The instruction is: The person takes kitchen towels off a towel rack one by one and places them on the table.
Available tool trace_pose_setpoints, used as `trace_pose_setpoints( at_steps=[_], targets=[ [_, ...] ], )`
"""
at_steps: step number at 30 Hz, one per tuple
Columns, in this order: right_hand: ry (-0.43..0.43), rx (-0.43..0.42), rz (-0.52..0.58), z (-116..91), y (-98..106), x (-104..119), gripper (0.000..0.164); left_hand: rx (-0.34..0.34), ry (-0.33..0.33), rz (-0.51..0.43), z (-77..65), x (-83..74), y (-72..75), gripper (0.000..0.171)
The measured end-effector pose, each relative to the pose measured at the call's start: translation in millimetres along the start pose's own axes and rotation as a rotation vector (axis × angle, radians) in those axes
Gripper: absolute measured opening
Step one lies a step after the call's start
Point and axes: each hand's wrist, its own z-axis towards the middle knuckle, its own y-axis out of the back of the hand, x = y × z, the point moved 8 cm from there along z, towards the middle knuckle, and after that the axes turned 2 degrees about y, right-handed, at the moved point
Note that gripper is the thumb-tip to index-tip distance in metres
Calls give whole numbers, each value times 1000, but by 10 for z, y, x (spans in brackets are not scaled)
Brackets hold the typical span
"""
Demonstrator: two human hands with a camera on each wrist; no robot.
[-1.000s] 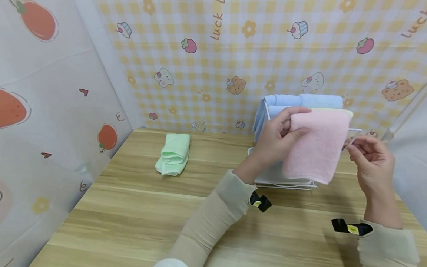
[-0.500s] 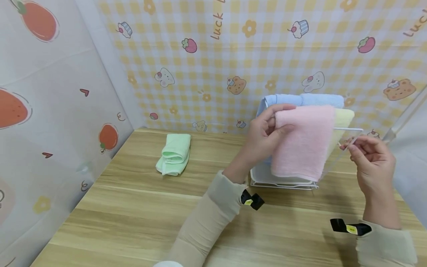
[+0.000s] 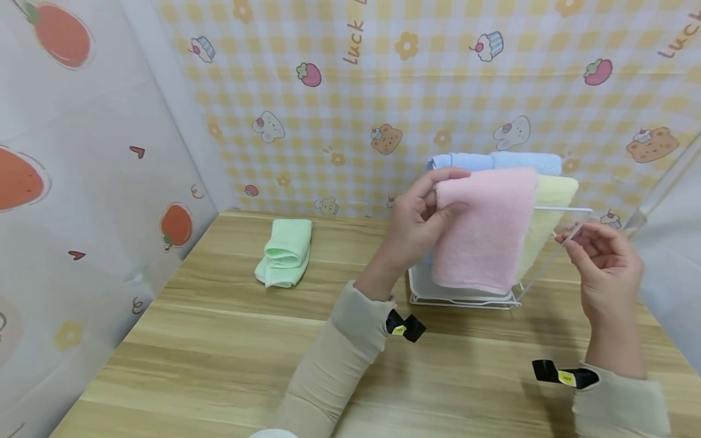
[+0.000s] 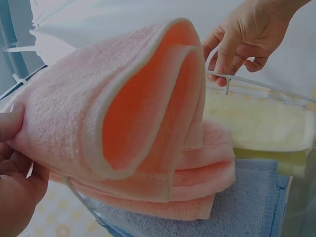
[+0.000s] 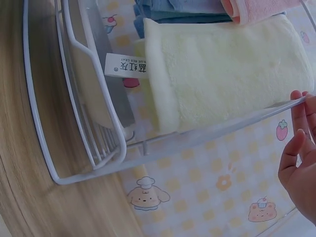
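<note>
My left hand [image 3: 418, 222] and right hand [image 3: 610, 255] at a white wire rack [image 3: 462, 304] on the wood-grained counter [image 3: 219, 365]. The fingers of the left pinch the pink towel [image 3: 484, 228] at its left side near the upper fold; those of the right pinch the rack's frame at its upper right corner. Likely faults: the towel, held at one side only, could sag or unfold toward its free end if my pinch loosens; a pull on it could drag the yellow towel [image 3: 555, 188] or the blue towel [image 3: 526, 163] out of line, since both lie close; and without the right hand's hold, the light-looking frame might shift or tip. The pink towel hangs at the front of the rack, before the yellow one, whose white label [image 5: 126, 65] shows from the right wrist. Whether it straddles a bar I cannot tell. Its pile looks plush, pale pink with a paler hem; end-on from the left wrist, its folded layers gape in a deep, orange-tinted loop. The green towel [image 3: 285, 252] lies folded on the counter, well apart to the left.
</note>
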Motion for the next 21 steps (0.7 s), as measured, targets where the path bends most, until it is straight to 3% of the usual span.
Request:
trace_pose_setpoints(
  at_steps=[9, 21],
  targets=[
    [28, -35, -43, -27, 3, -1, 35, -65, -78, -7, -33, -60, 134, 36],
    [30, -44, -77, -40, -17, 15, 34, -171, -69, -23, -128, -124, 315, 36]
  ],
)
